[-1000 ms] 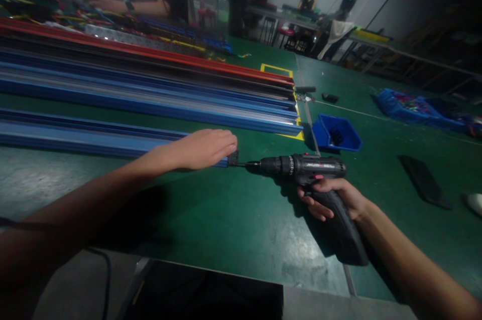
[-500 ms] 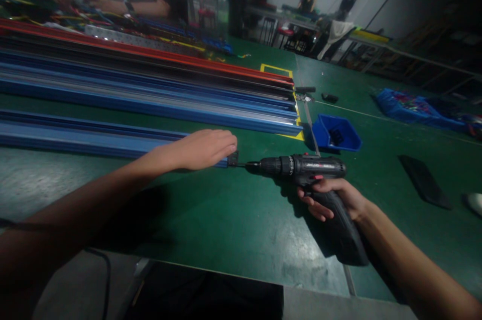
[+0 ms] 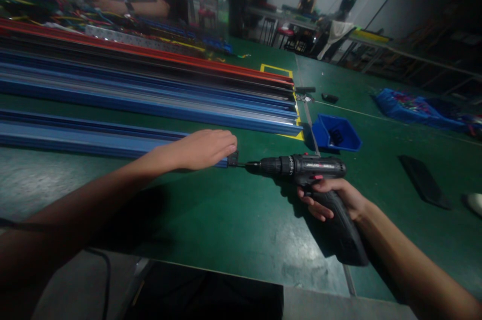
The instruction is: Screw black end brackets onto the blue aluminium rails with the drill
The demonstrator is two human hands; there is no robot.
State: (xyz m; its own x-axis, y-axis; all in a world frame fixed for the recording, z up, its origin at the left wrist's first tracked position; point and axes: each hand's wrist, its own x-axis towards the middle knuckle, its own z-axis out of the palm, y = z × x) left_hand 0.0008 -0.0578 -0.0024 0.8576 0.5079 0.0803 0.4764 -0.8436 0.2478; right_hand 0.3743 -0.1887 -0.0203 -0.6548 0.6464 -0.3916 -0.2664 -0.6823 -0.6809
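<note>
My left hand (image 3: 205, 149) is closed over the right end of a long blue metal profile (image 3: 94, 134) lying on the green table. A small black end piece (image 3: 232, 158) sits at that end, just past my fingertips. My right hand (image 3: 335, 197) grips the handle of a black cordless drill (image 3: 316, 165), with fingers wrapped near the trigger. The drill lies level and points left. Its bit (image 3: 241, 164) reaches the black end piece; whether it sits in a screw is too small to tell.
Behind lie several long blue, black and orange profiles (image 3: 188, 94). A blue bin (image 3: 335, 132) with dark parts stands right of them. A flat black object (image 3: 424, 179) lies at right, a larger blue tray (image 3: 410, 107) farther back. Another person's hands (image 3: 109, 4) work among wires at upper left.
</note>
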